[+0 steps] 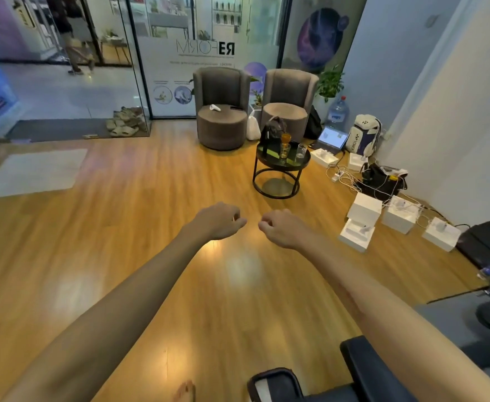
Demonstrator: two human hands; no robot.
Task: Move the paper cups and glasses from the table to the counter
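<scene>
A small round black table (269, 163) stands ahead on the wooden floor, in front of two armchairs. On it stand an orange cup (286, 138), a clear glass (284, 150) just in front of it and another clear glass (301, 151) to the right. A dark bag (272, 127) sits at the table's back edge. Both arms are stretched forward over the floor, well short of the table. My left hand (220, 220) and my right hand (281, 227) are loosely curled, side by side, with nothing in them. No counter is in view.
Two grey armchairs (222, 111) stand behind the table. White boxes (364, 210), cables, a laptop (332, 139), a backpack (364, 134) and a water jug line the right wall. A black chair (368, 369) is at my lower right. A glass partition is at the left.
</scene>
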